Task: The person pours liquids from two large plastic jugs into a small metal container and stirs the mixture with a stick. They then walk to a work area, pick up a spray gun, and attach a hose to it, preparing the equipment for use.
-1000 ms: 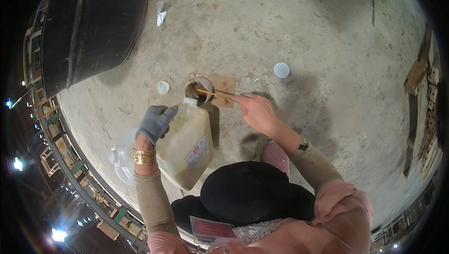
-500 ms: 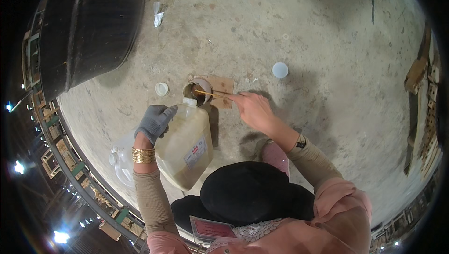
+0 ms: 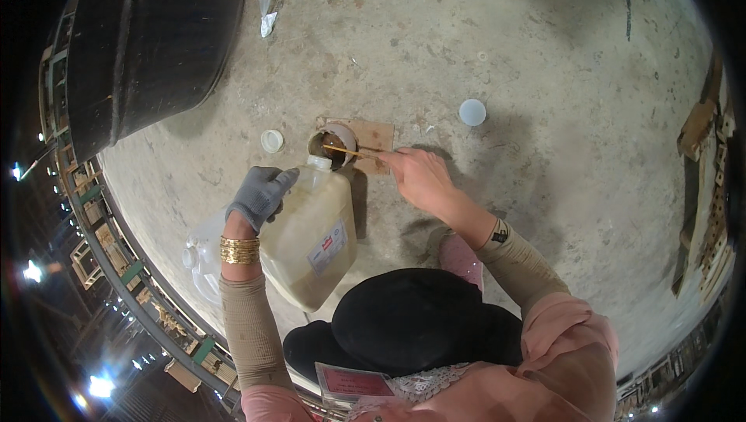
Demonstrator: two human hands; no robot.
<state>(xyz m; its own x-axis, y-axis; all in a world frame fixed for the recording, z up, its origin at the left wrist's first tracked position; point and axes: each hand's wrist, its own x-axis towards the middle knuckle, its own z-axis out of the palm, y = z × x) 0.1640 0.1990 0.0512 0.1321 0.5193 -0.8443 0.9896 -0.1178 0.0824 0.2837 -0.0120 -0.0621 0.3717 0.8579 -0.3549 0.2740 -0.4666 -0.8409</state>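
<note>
Black drum [image 3: 148,41] seen at 10 o'clock on the concrete floor [image 3: 544,49]. A second clear jug [image 3: 203,255] is lying at 8 o'clock, partly hidden behind the left forearm.

Left hand [image 3: 258,195], in a grey glove, is closed around the handle of the plastic jug [image 3: 309,235] of pale yellowish liquid. Left forearm is raised near-vertical from the lower edge, gold bangles [image 3: 239,250] at the wrist. The jug is tilted, with its open neck pointed toward 12 o'clock and placed right at the rim of the small cup [image 3: 332,144]. Whether neck and rim touch cannot be told.

A white cap [image 3: 272,141] is lying at 9 o'clock of the cup, just beside it.

The cup is set on a brown cardboard piece [image 3: 374,136], dark liquid inside.

Right hand [image 3: 420,177], bare, is pinched narrow on a thin stick [image 3: 350,151]; the stick's far end is laid across the cup mouth. Right forearm is angled in from 4 o'clock, wrist slightly bent, a watch [image 3: 499,231] worn.

A pale round lid [image 3: 472,112] is lying at 2 o'clock of the cup, well apart.
</note>
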